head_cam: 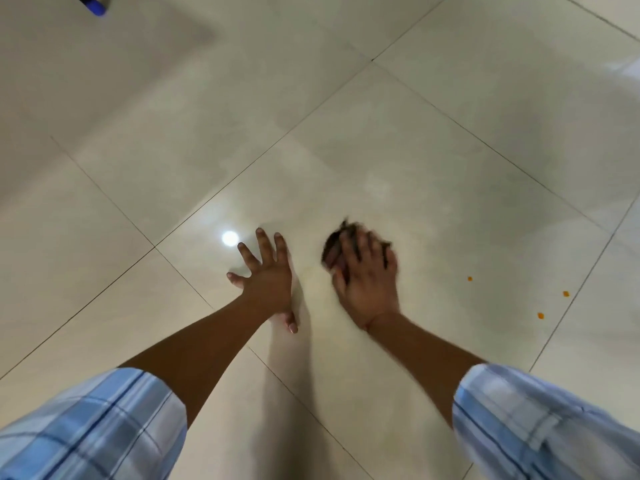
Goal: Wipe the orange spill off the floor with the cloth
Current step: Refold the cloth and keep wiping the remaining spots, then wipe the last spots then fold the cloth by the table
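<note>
My right hand (367, 282) presses a small dark brown cloth (334, 242) flat against the cream floor tile; the cloth pokes out past my fingertips and the hand is blurred by motion. My left hand (268, 275) lies flat on the same tile to the left, fingers spread, holding nothing. Three small orange spots of the spill (470, 279) (566, 294) (540, 315) dot the floor to the right of my right hand, well apart from the cloth. A faint yellowish smear lies on the tile around and below my right hand.
Glossy cream floor tiles (415, 140) with dark grout lines fill the view. A blue and black object (92, 5) shows at the top left corner. A bright lamp reflection (230, 238) sits just left of my left hand. Blue plaid sleeves cover both upper arms.
</note>
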Demonstrator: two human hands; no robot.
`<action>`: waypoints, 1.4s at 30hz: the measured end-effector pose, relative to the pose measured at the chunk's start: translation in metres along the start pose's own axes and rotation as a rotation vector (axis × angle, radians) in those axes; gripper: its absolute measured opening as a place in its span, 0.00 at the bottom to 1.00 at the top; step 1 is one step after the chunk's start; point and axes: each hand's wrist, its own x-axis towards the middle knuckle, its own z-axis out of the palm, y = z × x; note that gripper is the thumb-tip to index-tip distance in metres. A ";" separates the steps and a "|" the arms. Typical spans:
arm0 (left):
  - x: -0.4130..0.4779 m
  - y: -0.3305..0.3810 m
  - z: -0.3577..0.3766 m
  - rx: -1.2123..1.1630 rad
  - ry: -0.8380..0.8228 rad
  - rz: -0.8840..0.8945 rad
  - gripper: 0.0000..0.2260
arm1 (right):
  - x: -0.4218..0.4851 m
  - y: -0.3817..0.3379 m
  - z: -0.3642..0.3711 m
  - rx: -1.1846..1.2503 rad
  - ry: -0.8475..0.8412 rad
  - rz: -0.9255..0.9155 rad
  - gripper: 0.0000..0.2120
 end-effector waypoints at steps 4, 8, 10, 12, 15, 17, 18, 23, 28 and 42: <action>-0.004 -0.005 -0.002 -0.011 0.021 0.047 0.74 | -0.074 0.023 -0.005 -0.048 -0.145 -0.297 0.31; -0.004 -0.008 0.000 -0.009 0.035 0.048 0.75 | -0.014 0.017 -0.007 -0.034 -0.073 -0.027 0.31; -0.002 -0.006 -0.001 -0.011 0.032 0.048 0.74 | -0.003 -0.007 -0.001 -0.007 -0.038 -0.002 0.31; -0.003 -0.009 -0.002 -0.013 0.038 0.052 0.74 | -0.029 -0.020 0.008 -0.014 -0.054 -0.182 0.28; -0.018 -0.019 0.005 -0.069 0.121 0.106 0.68 | -0.084 -0.008 0.000 0.014 -0.070 -0.400 0.24; -0.045 -0.029 0.016 -0.130 0.211 0.138 0.58 | -0.111 -0.002 -0.018 0.153 -0.166 -0.358 0.19; -0.065 -0.032 0.019 -0.161 0.220 0.140 0.53 | -0.119 -0.002 -0.034 0.304 -0.271 -0.224 0.15; -0.154 -0.041 0.000 -0.397 -0.048 0.161 0.30 | -0.109 -0.016 -0.137 0.716 -0.831 0.536 0.14; -0.233 -0.021 -0.065 -0.525 -0.113 0.257 0.22 | -0.099 -0.032 -0.259 1.030 -0.792 0.762 0.16; -0.267 0.151 -0.108 -0.544 -0.160 -0.007 0.26 | -0.042 0.149 -0.339 0.830 -0.905 0.643 0.18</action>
